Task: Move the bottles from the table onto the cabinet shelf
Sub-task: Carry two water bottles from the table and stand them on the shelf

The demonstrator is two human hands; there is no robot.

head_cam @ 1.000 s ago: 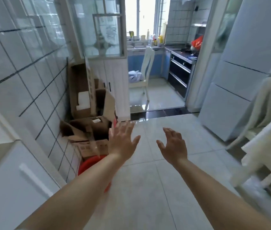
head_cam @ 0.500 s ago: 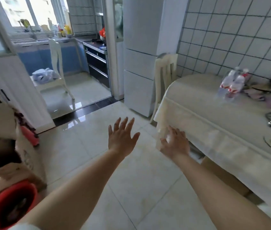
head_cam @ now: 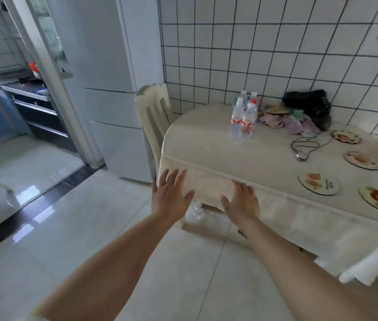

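Note:
Several clear water bottles (head_cam: 243, 119) with red-and-white labels stand upright in a tight cluster on the cream-clothed table (head_cam: 206, 144), near its far left corner by the tiled wall. My left hand (head_cam: 170, 198) and my right hand (head_cam: 242, 202) are both stretched out in front of the table's near edge, fingers spread and holding nothing. The bottles are well beyond both hands. The cabinet is out of view.
A cream chair (head_cam: 154, 114) stands between the table and a white fridge (head_cam: 116, 89). On the table lie round placemats (head_cam: 318, 183), a coiled cable (head_cam: 304, 147), cloths (head_cam: 287, 122) and a black bag (head_cam: 308, 104). A kitchen doorway opens at the left.
My view has swung right from the cardboard boxes and doorway to the table. The bottles have come into view and closer. Both hands stay outstretched, holding nothing.

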